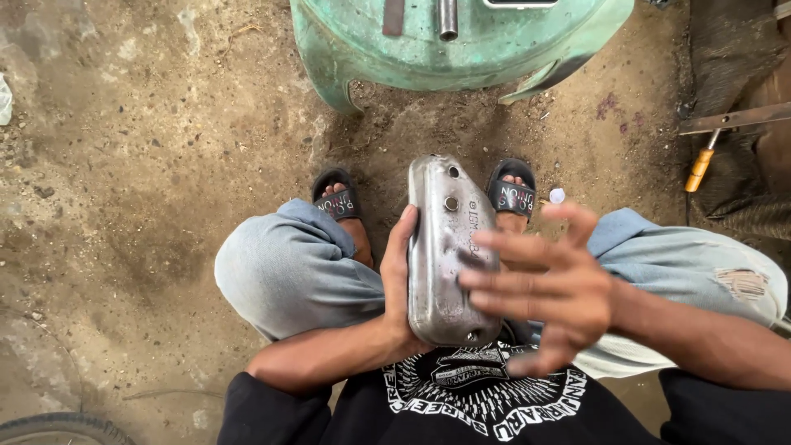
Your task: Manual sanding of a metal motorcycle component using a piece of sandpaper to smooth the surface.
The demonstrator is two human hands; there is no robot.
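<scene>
Head view: left hand (398, 284) grips the metal cover (447, 251)'s left edge; right hand (550, 288) spread open just beside it.

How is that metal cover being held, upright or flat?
Upright: the cover stands on end between the knees, left hand gripping its edge.

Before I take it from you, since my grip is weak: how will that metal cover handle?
The metal cover looks like stiff pressed sheet, probably light for its size. Its smooth, rounded shell may slip; the left hand braces one edge.
</scene>
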